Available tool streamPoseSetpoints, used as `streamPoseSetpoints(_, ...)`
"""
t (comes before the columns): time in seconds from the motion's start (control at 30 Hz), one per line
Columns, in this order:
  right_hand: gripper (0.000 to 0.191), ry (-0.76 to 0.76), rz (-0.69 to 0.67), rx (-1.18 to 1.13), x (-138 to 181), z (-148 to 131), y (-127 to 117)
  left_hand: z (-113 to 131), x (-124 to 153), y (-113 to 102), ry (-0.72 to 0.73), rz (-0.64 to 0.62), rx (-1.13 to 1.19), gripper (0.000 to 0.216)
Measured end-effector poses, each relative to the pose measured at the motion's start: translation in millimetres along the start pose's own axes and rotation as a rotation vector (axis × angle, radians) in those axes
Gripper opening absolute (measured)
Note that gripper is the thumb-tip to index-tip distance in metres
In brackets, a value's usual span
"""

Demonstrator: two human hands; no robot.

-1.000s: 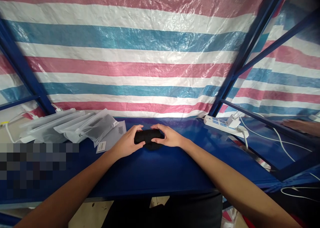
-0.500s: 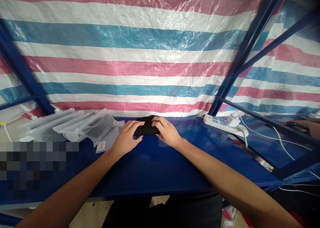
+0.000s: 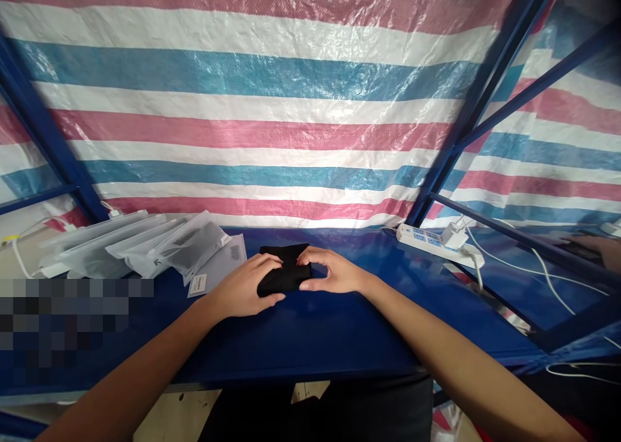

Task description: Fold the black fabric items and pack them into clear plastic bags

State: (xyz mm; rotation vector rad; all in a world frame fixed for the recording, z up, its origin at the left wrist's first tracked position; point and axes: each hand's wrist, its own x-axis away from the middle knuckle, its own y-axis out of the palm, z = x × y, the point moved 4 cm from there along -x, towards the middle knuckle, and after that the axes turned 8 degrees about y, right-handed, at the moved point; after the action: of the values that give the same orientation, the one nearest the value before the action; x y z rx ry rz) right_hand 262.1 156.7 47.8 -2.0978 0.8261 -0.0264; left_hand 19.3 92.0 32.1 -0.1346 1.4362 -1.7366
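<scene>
A folded black cloth (image 3: 285,275) lies on the blue table (image 3: 310,338) between my two hands. My left hand (image 3: 252,283) is curled over its left end, fingers on top and thumb at the near edge. On the opposite end, my right hand (image 3: 334,270) grips it the same way, with fingertips above and thumb low on the near side. The cloth's far part spreads out flat behind the thicker near roll. What kind of garment or fabric piece it is, I cannot make out.
Left of my hands are several frosted zip bags (image 3: 179,244) and a flat grey bag (image 3: 218,267) with a white label. A white power strip (image 3: 427,238) with plugs and cables lies at the back right. Blue metal posts (image 3: 436,164) and a striped tarp (image 3: 266,131) stand behind.
Both hands have come nearer to me with the black cloth's near roll. More of the cloth's flat far part now shows behind it.
</scene>
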Motion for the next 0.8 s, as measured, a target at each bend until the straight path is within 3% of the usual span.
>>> streamPoseSetpoints(0.1,0.032,0.015,-0.047,-0.113,-1,0,-1,-1,3,-7,0.036,-0.002,0.072,0.042)
streamPoseSetpoints(0.2,0.041,0.057,0.044,-0.071,-4,10,0,0,1,-7,0.080,-0.002,0.135,0.028)
streamPoseSetpoints(0.3,0.037,0.070,0.127,0.067,-5,22,4,2,-3,-2,0.011,0.029,0.155,0.042)
streamPoseSetpoints(0.43,0.052,0.094,0.085,0.119,-5,31,10,6,-3,9,-0.055,-0.022,0.102,0.025)
streamPoseSetpoints(0.6,0.054,0.260,0.208,0.171,-13,43,8,7,5,20,-0.063,-0.171,-0.019,0.061)
streamPoseSetpoints(0.7,0.071,0.372,0.231,0.234,-23,56,6,6,4,19,-0.052,-0.204,-0.060,0.066)
streamPoseSetpoints(0.8,0.076,0.470,0.166,0.137,-34,68,3,2,-5,13,-0.055,-0.175,-0.028,0.060)
